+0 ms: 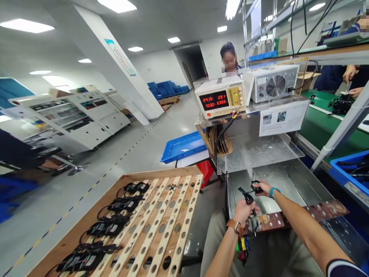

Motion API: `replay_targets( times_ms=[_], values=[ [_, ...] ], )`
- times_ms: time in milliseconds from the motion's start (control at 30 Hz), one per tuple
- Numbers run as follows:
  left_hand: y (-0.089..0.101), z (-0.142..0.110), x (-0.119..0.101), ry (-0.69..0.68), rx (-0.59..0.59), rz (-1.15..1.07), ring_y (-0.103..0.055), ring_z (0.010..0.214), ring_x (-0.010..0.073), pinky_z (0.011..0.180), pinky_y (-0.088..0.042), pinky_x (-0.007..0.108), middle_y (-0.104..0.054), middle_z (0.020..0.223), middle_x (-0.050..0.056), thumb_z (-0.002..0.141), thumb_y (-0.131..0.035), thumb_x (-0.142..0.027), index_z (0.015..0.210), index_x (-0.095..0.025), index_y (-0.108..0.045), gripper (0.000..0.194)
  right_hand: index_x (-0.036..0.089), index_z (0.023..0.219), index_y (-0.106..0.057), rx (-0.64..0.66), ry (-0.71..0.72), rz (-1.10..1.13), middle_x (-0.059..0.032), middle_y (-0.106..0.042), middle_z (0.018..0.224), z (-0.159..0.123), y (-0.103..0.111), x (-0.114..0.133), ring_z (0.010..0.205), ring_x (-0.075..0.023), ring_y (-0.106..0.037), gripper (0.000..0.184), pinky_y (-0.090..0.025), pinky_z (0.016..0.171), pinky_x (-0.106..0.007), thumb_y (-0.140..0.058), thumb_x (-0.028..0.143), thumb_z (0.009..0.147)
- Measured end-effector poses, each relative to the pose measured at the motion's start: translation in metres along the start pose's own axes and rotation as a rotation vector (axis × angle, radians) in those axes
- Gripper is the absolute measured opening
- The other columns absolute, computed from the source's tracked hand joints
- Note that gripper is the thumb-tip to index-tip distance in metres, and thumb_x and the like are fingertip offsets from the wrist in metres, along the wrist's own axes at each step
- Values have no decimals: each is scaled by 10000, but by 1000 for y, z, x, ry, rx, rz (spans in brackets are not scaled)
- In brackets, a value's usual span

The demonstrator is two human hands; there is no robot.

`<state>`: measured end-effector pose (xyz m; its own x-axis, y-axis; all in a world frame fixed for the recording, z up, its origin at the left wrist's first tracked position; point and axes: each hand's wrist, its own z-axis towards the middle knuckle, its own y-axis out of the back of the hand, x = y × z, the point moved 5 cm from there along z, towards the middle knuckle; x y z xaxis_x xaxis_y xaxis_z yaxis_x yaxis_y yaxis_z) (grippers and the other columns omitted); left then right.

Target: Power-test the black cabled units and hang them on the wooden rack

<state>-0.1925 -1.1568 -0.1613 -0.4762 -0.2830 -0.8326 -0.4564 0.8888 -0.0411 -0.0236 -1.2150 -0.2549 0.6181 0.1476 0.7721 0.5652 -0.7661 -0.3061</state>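
Note:
My left hand (243,211) is closed around a black cable with a small black part (248,197) at its upper end. My right hand (263,188) reaches further forward and grips a black ring-shaped piece (255,186) of the same wiring. Both hands work over a metal trough (291,181) crossed by a brown copper bar with holes (325,211). A clamp with wires hangs on the bar near my left wrist (253,224). Coloured clips (243,246) dangle below it.
A wooden rack (161,227) with holed slats holds several black wired units (115,227) at lower left. A power supply with red digits (221,100) and a fan unit (275,85) sit on a shelf ahead. Blue trays (184,146) lie beyond. Other people work at the back and right.

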Motion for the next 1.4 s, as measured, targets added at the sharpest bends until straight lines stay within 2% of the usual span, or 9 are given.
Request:
replay_targets(
  times_ms=[133,233,400,533,667,867,1167,1300,1400],
  values=[
    [1,11,-5,-86,-129,-166,-677,677,175,676,-509,281,-701,762,95,708,-781,-489,830,-132,-572,431,168,1052,-583,-24,-34,22,-43,-622,842,16,11,-13,713,-183,-611,310,-602,644,-359,-754,196,795],
    [3,21,-13,-172,-142,-147,-654,684,161,715,-517,302,-680,794,71,805,-688,-448,900,-152,-538,345,186,1070,-562,-13,-17,35,-42,-623,877,19,12,-9,731,-191,-624,324,-610,645,-369,-748,230,808],
    [13,23,-48,-524,-243,274,-604,850,168,846,-469,295,-624,918,63,874,-555,-239,952,-166,-543,108,210,1066,-570,160,35,89,-35,-641,895,3,-11,11,703,-185,-631,324,-607,700,-378,-734,406,866],
    [4,21,-72,-678,-290,608,-569,998,210,922,-450,327,-562,1064,85,764,-698,-229,1084,-168,-518,373,175,1064,-624,378,55,180,-84,-662,970,-22,-40,25,797,-208,-646,511,-585,705,-319,-499,659,954],
    [-10,27,-82,-613,-487,922,-561,1033,259,869,-478,356,-488,1110,97,684,-802,-361,1100,-182,-499,545,161,1151,-627,456,64,241,-107,-670,1031,-35,-52,31,862,-232,-657,626,-575,704,-323,-372,706,976],
    [-17,26,-85,-553,-642,1138,-567,988,257,821,-469,347,-443,1094,100,750,-745,-395,1022,-200,-498,416,190,1221,-617,406,131,291,-103,-685,1059,-31,-51,31,949,-262,-661,540,-566,823,-380,-447,643,982],
    [-22,39,-93,-454,-538,1168,-577,1027,292,839,-470,382,-589,1027,133,837,-612,-420,1049,-178,-505,339,184,1108,-663,282,194,251,-104,-700,1039,-27,-47,35,1069,-303,-629,626,-518,942,-441,-534,741,853],
    [-25,38,-95,-521,-504,1128,-597,1022,301,826,-498,393,-613,1049,155,801,-622,-450,1078,-155,-525,416,215,1004,-678,158,215,196,-109,-689,1063,-24,-36,34,1070,-343,-629,664,-524,941,-483,-593,809,719],
    [-20,47,-89,-514,-479,1044,-614,1002,333,812,-519,440,-628,1051,181,764,-626,-519,1113,-138,-540,524,256,912,-674,81,164,142,-115,-678,1071,-7,-23,28,1035,-363,-645,598,-546,890,-520,-580,811,710]
  ],
)
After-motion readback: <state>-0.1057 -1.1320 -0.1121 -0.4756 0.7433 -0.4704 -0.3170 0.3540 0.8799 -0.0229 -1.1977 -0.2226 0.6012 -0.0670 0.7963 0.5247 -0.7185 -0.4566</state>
